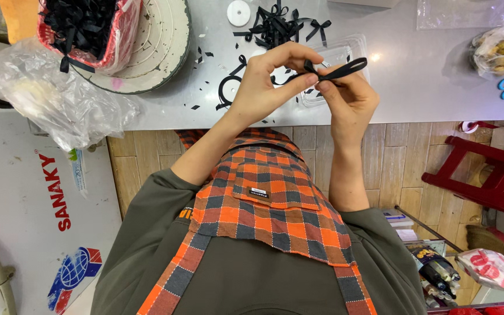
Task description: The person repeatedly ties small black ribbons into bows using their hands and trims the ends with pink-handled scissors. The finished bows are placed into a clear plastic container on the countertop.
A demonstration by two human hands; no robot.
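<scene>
While pinched flat (glossy, black), the ribbon [338,71] joins both hands.

I wear an olive-green long-sleeved top [147,233], both sleeves pushed up toward the elbows, forearms bare. Over it sits a checked apron [263,192] in orange, red and dark grey-blue squares. A small dark label patch [259,193] is stitched on the bib above a pocket flap. Two checked straps [176,274] run off the bib. My left hand [263,81] and right hand [348,96] are bare, no rings or watch.
</scene>
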